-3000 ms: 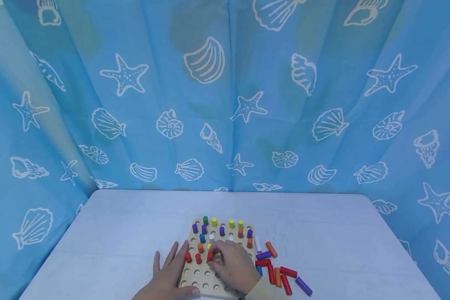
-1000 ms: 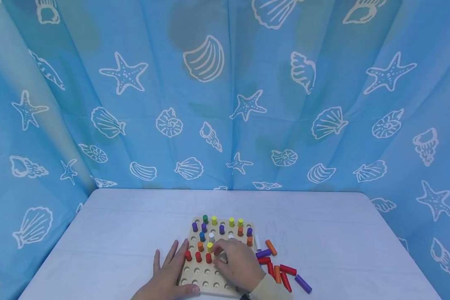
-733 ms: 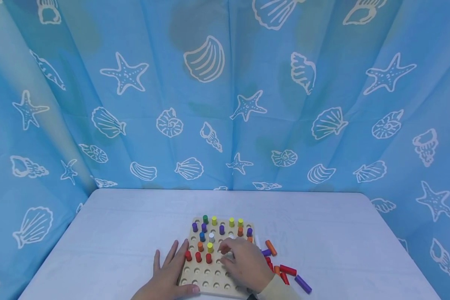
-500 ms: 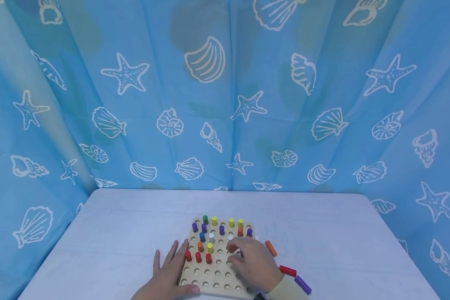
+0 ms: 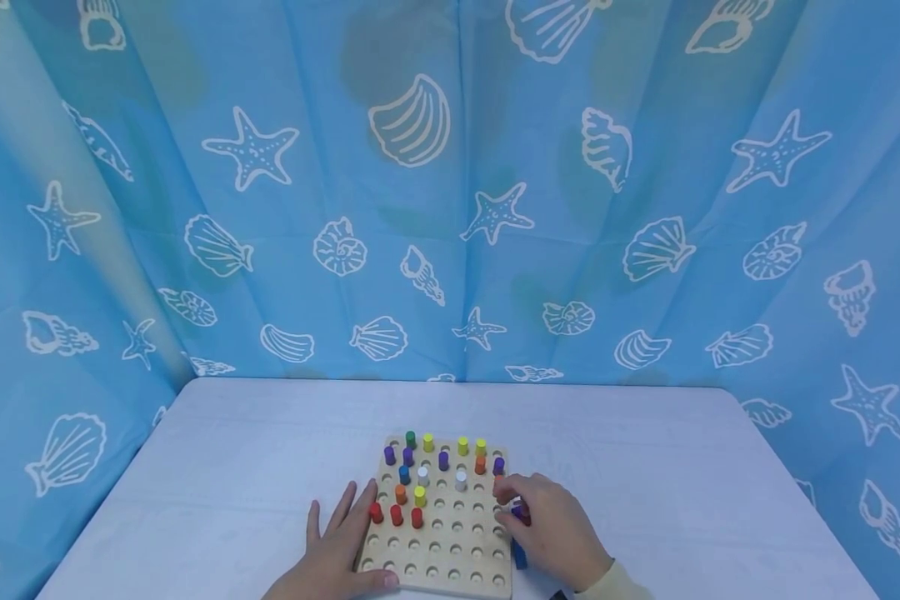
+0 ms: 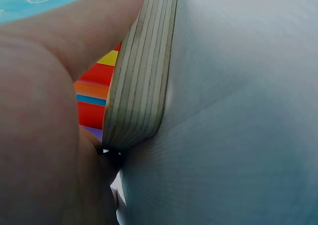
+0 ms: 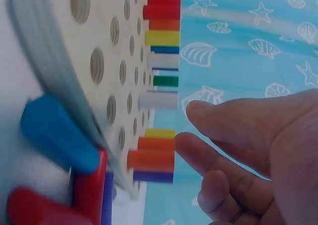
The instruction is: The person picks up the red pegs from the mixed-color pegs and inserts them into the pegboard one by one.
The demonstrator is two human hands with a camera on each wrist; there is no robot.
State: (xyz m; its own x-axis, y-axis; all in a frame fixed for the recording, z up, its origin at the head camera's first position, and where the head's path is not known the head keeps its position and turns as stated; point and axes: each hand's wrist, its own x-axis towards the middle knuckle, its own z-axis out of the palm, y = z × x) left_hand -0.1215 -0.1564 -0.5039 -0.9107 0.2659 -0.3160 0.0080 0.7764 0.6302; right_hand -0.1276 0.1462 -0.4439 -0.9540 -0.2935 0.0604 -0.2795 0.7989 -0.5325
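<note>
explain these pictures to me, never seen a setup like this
No machine here: a person works bare-handed. The wide picture comes from a camera worn on the head; the two close-ups come from one on each wrist. On the white table lies a wooden board with rows of holes, some filled by upright coloured pegs. Loose pegs lie along its right side. The left hand rests against the board's left edge; the right hand, near standing orange pegs, appears to hold nothing.

The right wrist view blurs the blue peg (image 7: 59,133) and the nearest red peg (image 7: 43,208) — cut off below.
</note>
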